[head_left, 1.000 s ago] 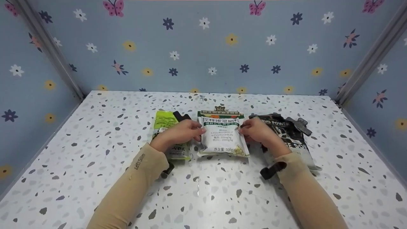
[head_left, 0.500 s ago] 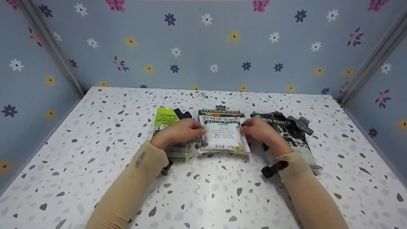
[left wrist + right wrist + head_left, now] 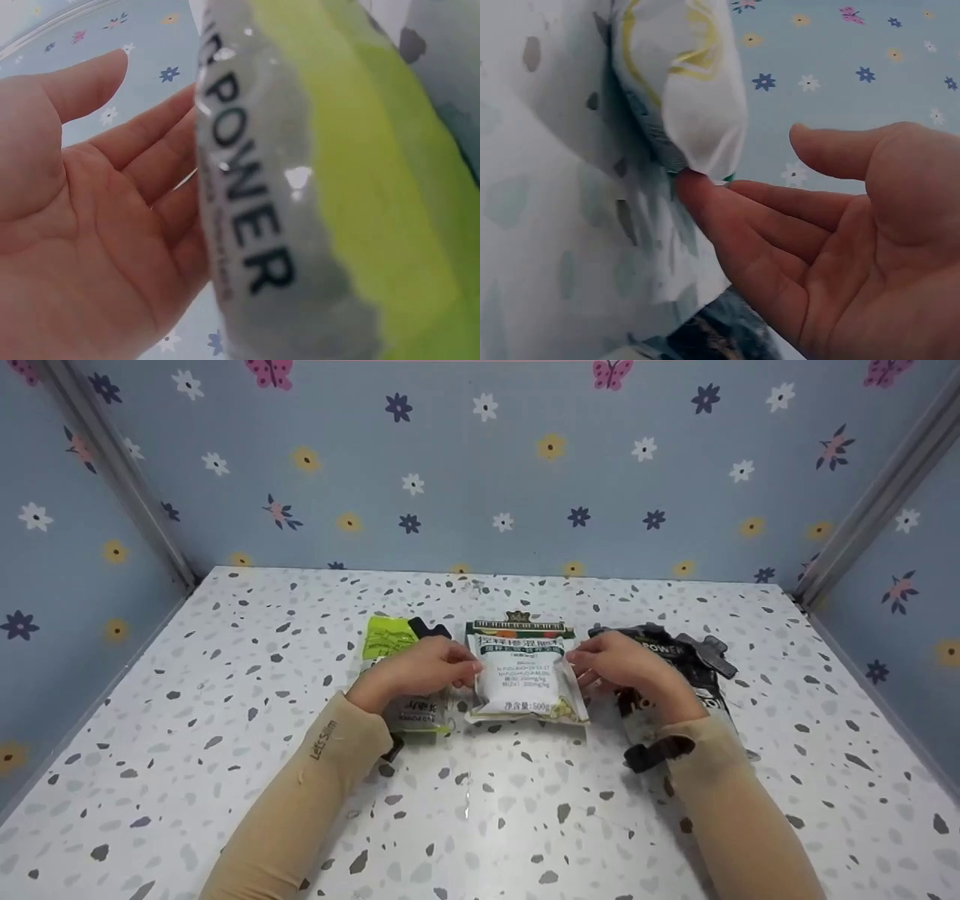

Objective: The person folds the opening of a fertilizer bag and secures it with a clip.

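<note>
A white fertilizer bag [image 3: 521,675] marked 500g lies upright to me in the middle of the table. My left hand [image 3: 424,667] is at its left edge, over a lime-green and clear bag [image 3: 390,637]. In the left wrist view that bag [image 3: 300,180] covers my fingertips, while the thumb stands apart from the relaxed fingers. At the white bag's right edge is my right hand [image 3: 626,664]. The right wrist view shows its fingertips touching the white bag [image 3: 697,90], thumb raised away from it. A black soil bag [image 3: 679,660] lies partly under my right forearm.
The speckled white table [image 3: 480,825] carries all the bags. A flowered blue wall [image 3: 480,472] rises behind it, with side panels left and right. Black straps [image 3: 656,754] sit at the wrists.
My right hand has eased its fingers slightly off the white bag's edge and its wrist has shifted a little right. The left hand and the bags stay nearly in place.
</note>
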The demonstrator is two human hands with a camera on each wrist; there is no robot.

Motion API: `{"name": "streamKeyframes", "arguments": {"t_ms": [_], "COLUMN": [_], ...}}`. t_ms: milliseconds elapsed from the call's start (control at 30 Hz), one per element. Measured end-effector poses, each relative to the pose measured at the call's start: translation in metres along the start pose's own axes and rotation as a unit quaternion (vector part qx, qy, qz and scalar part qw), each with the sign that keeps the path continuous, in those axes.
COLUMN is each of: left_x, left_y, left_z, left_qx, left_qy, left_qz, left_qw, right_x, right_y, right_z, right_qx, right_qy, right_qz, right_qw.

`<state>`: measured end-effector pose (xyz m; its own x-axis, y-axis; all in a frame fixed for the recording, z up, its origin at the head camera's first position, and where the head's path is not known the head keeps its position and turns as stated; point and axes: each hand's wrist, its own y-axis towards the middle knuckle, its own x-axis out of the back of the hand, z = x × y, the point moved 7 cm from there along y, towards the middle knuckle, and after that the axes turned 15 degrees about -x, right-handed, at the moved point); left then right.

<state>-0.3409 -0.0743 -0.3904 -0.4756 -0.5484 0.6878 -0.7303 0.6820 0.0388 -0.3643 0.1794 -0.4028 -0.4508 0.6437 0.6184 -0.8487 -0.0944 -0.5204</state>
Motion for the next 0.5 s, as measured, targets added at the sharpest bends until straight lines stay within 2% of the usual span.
{"name": "streamKeyframes", "arguments": {"t_ms": [200, 367, 500], "left_x": [0.004, 0.008, 0.005], "left_y": [0.007, 0.009, 0.018], "left_z": [-0.007, -0.017, -0.031], "left_qx": [0.004, 0.011, -0.006], "left_qy": [0.009, -0.008, -0.014], "left_qz": [-0.025, -0.07, -0.078], "left_qw": [0.9996, 0.9975, 0.9969], "right_x": [0.013, 0.035, 0.055], "right_y": [-0.009, -0.018, -0.031], "right_z": [0.002, 0.007, 0.004], "right_qx": [0.007, 0.044, 0.068], "right_qy": [-0.003, 0.081, 0.148], "right_qz": [-0.018, -0.042, -0.066], "right_qw": [0.9998, 0.9948, 0.9845]}}
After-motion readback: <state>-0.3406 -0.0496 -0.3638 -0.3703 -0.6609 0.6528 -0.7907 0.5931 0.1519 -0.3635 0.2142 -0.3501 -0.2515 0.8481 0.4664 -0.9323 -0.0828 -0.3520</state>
